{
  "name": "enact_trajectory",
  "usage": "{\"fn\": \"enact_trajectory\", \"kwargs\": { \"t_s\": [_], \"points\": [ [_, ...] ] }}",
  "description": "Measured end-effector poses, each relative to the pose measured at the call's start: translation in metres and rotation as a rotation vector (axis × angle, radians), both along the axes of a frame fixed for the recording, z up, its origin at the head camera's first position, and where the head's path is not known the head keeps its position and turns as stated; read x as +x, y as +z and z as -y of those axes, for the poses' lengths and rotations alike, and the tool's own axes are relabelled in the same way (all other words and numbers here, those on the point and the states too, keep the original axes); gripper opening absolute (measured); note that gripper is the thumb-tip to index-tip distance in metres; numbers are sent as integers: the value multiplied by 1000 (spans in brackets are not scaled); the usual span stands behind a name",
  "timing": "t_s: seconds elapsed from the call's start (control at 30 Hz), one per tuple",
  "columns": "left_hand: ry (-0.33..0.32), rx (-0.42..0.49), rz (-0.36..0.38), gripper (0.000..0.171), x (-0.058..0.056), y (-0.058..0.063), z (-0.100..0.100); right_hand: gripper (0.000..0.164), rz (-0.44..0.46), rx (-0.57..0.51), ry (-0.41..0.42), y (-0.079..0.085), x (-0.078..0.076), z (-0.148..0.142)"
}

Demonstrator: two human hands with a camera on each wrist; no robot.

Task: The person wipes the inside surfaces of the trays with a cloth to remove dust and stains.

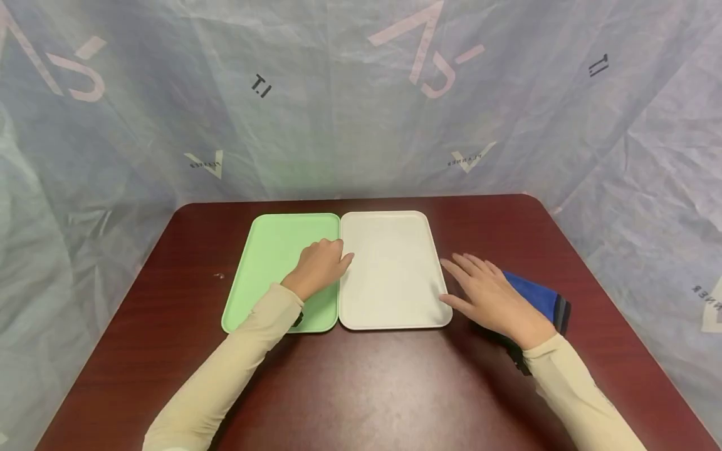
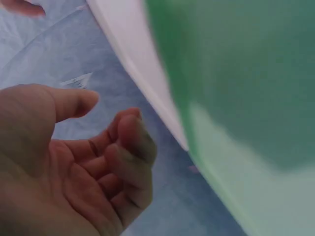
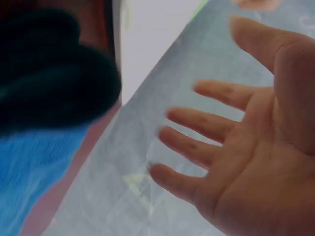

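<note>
A green tray (image 1: pixel 271 250) and a white tray (image 1: pixel 389 269) lie side by side on the table, their long edges meeting. Above the green one, by the seam, hovers my left hand (image 1: pixel 321 266), its fingers loosely curled around nothing; the left wrist view shows the bare palm (image 2: pixel 78 191). My right hand (image 1: pixel 487 294) is spread at the white tray's right edge, holding nothing, as its straight fingers (image 3: pixel 197 147) confirm. Partly hidden under that hand and wrist is a folded blue cloth item (image 1: pixel 533 294) with a dark band; its exact kind cannot be told.
The dark red wooden table (image 1: pixel 361 388) has rounded far corners. Grey printed sheeting (image 1: pixel 338 125) hangs behind it and along both sides. A small shiny speck (image 1: pixel 219 275) lies left of the green tray.
</note>
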State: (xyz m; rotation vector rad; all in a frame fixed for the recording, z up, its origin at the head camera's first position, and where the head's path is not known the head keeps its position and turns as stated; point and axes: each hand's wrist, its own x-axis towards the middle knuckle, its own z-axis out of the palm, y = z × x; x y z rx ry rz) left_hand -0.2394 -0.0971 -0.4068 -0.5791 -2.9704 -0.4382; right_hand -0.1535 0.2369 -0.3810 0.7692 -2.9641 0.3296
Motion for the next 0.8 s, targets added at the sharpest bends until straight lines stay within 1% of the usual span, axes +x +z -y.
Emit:
{"fn": "enact_trajectory", "kwargs": {
  "t_s": [0.13, 0.2, 0.3, 0.37, 0.43, 0.5, 0.57, 0.63, 0.73, 0.8],
  "points": [
    [46, -20, 119, 39, -11, -8, -4, 59, 82, 1, -71, 6, 9, -18],
    [62, -26, 170, 37, -15, -13, -5, 54, 90, 20, -106, 8, 14, -26],
    [76, -37, 219, 34, -20, -18, -6, 51, 87, 80, -135, 9, 19, -36],
    [84, -53, 243, 33, -21, -22, -7, 54, 114, 122, -149, 5, 25, -41],
    [92, -75, 259, 31, -22, -23, -9, 63, 177, 145, -165, -1, 29, -44],
    [104, -95, 282, 30, -23, -25, -10, 72, 227, 156, -180, -7, 34, -47],
    [110, -115, 292, 27, -23, -26, -11, 76, 244, 149, -185, -13, 37, -48],
    [115, -119, 298, 24, -23, -27, -12, 76, 222, 139, -180, -18, 40, -48],
    [116, -131, 290, 19, -22, -27, -12, 70, 155, 124, -168, -25, 42, -47],
    [121, -144, 286, 20, -22, -27, -13, 67, 111, 121, -164, -29, 42, -45]
  ]
}}
